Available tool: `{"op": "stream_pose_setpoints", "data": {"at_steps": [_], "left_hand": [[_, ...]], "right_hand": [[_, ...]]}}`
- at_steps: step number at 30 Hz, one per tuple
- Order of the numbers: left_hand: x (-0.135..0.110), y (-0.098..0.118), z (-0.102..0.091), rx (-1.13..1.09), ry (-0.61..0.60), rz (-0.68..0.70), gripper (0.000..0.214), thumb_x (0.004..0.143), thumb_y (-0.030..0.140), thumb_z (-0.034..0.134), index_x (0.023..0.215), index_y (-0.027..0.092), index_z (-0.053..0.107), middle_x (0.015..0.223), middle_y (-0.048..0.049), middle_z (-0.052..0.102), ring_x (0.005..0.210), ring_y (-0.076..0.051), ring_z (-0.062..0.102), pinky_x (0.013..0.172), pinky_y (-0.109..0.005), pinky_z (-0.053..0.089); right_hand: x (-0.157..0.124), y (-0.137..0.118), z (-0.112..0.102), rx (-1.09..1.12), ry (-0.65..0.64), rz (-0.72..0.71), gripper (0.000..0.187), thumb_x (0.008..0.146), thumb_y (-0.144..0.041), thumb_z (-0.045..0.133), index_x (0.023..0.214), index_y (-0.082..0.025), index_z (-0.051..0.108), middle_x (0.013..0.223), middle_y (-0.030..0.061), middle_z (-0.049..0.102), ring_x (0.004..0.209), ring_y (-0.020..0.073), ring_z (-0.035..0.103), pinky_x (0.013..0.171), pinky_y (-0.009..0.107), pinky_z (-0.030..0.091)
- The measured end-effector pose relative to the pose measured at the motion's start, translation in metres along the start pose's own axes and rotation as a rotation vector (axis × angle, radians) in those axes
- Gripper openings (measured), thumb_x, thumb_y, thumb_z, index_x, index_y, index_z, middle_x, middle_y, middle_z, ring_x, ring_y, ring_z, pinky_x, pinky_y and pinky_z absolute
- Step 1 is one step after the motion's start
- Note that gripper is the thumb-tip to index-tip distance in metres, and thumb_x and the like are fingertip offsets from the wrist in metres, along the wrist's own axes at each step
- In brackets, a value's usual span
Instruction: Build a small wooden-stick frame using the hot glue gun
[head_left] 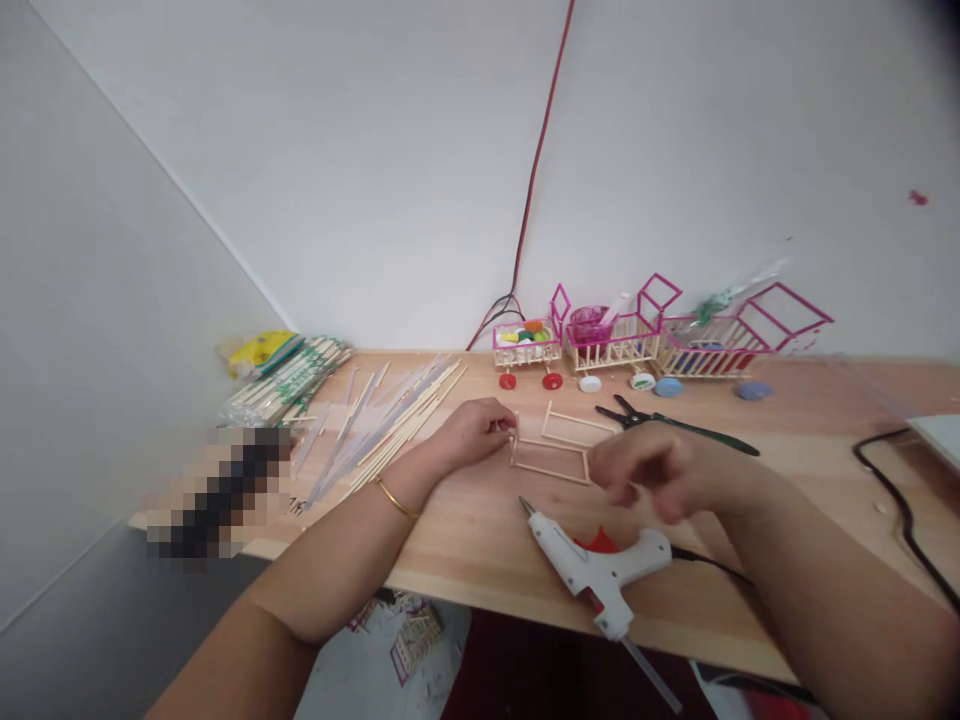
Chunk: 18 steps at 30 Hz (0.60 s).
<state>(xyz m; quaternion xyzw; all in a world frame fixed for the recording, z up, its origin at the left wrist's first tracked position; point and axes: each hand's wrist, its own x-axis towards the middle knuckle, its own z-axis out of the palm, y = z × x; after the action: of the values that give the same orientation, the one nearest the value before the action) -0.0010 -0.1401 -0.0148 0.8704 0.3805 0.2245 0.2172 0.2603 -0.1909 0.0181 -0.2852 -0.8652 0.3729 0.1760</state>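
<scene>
My left hand (477, 436) is closed at the left end of a small rectangular frame of thin wooden sticks (551, 475), its fingertips pinching the corner where a short stick stands upright. My right hand (652, 468) is just off the frame's right end, fingers loosely curled and thumb apart, with nothing visible in it. Behind lies a second stick frame (574, 436), partly hidden by the right hand. A white glue gun (600, 570) with a red trigger lies on its side in front of both hands, nozzle towards the left and a glue stick poking out of its back.
Dark-handled pliers (697, 430) lie behind my right hand. Along the wall stand stick carts (611, 345) with purple trim and bottle-cap wheels. Loose sticks (405, 425) and bagged sticks (296, 375) lie left on the wooden table (480, 545). A black cable (892, 490) runs at right.
</scene>
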Motion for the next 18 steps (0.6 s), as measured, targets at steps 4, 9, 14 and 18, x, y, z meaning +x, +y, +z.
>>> {"op": "stream_pose_setpoints", "data": {"at_steps": [4,9,14,18], "left_hand": [[0.001,0.000,0.003,-0.028,0.000,0.000,0.012,0.074,0.017,0.057,0.083,0.014,0.064,0.078,-0.0029,0.058,0.070,-0.011,0.051,0.066,-0.022,0.040],[0.003,-0.002,0.006,-0.043,0.005,0.003,0.014,0.073,0.019,0.059,0.084,0.014,0.065,0.077,-0.0026,0.058,0.067,-0.010,0.051,0.063,-0.020,0.040],[0.004,-0.001,0.007,-0.057,0.002,-0.002,0.011,0.072,0.019,0.060,0.081,0.013,0.064,0.075,-0.0019,0.057,0.066,-0.010,0.051,0.063,-0.020,0.039],[0.003,-0.001,0.006,-0.054,-0.020,0.014,0.012,0.073,0.020,0.059,0.081,0.013,0.065,0.073,-0.0015,0.056,0.065,-0.009,0.050,0.061,-0.019,0.039]], "right_hand": [[0.016,-0.013,0.010,-0.007,0.031,0.234,0.031,0.076,-0.047,0.056,0.081,-0.018,0.066,0.073,0.0030,0.063,0.066,0.0135,0.053,0.057,0.024,0.039],[0.021,-0.002,0.017,-0.275,0.186,0.294,0.020,0.078,-0.034,0.052,0.072,-0.019,0.064,0.060,0.0003,0.059,0.054,0.0120,0.050,0.050,0.024,0.036],[0.021,-0.001,0.015,-0.352,0.196,0.279,0.017,0.078,-0.031,0.052,0.072,-0.019,0.063,0.061,0.0010,0.060,0.054,0.0121,0.050,0.050,0.024,0.035],[0.021,-0.002,0.015,-0.366,0.189,0.287,0.017,0.077,-0.030,0.052,0.071,-0.020,0.063,0.061,0.0011,0.061,0.054,0.0122,0.051,0.051,0.023,0.035]]}}
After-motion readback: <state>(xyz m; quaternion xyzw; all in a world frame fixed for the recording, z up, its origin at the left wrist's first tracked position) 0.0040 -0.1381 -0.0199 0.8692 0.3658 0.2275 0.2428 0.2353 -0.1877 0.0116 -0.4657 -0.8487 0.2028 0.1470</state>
